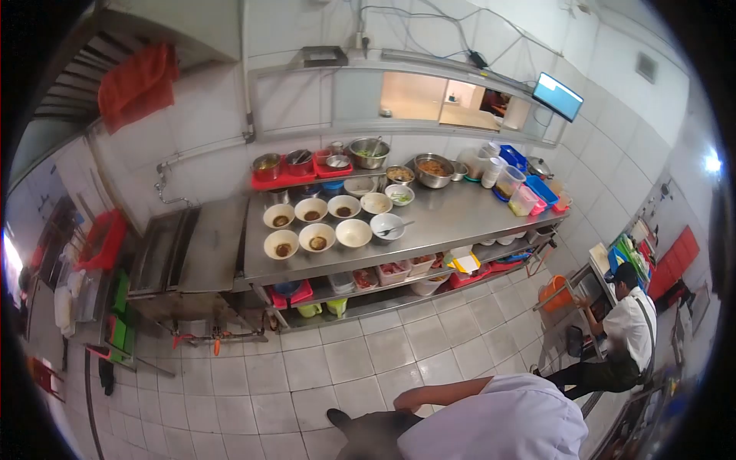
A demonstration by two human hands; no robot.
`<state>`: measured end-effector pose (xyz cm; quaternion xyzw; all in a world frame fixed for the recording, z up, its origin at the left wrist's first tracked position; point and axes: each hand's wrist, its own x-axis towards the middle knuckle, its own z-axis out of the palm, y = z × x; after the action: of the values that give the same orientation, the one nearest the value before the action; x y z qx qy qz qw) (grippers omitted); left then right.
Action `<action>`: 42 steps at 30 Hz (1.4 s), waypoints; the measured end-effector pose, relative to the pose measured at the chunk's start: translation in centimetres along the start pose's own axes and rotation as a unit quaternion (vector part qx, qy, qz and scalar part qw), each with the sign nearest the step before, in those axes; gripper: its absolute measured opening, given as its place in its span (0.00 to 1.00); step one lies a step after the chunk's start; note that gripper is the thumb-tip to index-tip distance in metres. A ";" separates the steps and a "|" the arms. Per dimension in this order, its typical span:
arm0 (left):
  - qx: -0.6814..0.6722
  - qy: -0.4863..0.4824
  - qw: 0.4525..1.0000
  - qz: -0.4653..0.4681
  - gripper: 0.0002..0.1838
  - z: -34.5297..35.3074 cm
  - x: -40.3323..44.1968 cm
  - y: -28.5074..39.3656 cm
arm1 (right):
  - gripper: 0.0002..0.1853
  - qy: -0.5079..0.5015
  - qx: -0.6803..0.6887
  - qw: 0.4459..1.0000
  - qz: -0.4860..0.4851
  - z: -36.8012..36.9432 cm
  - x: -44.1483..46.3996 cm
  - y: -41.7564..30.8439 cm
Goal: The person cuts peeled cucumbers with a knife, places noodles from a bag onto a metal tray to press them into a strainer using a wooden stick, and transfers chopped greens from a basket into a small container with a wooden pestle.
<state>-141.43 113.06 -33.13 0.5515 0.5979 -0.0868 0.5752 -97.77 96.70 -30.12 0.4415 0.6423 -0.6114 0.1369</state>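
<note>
Neither of your hands is in view, so your grip's state cannot be told. The pale bowls (pixel 353 232) stand in rows on the steel desk (pixel 460 218), presumably for easy access; red trays (pixel 280 183) apparently keep metal pots (pixel 266 170) grouped behind.

Both hands out of view

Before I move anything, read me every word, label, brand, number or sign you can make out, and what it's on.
No text is readable in this view.
Wall monitor: lit, any text too blurred.
Yellow-and-white item below the counter: any print too small.
White bowls: no lettering visible.
</note>
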 end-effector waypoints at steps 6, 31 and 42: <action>-0.020 0.016 1.000 -0.013 0.26 -4.5 0.6 0.1 | 0.34 0.202 -0.093 0.951 0.214 -10.2 -0.3 -11.2; 0.004 0.143 0.990 -0.022 0.21 -31.3 -3.4 -19.9 | 0.14 -0.127 -0.059 0.976 -0.167 -24.4 34.2 -25.6; 0.145 0.678 0.547 0.470 0.23 -65.8 -36.6 4.8 | 0.13 -0.094 -0.081 0.992 -0.020 -35.6 37.5 -41.0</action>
<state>-186.60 142.92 19.36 0.7248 0.4450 0.5096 -0.1301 -136.35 149.61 -22.07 0.3568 0.6825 -0.5988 0.2199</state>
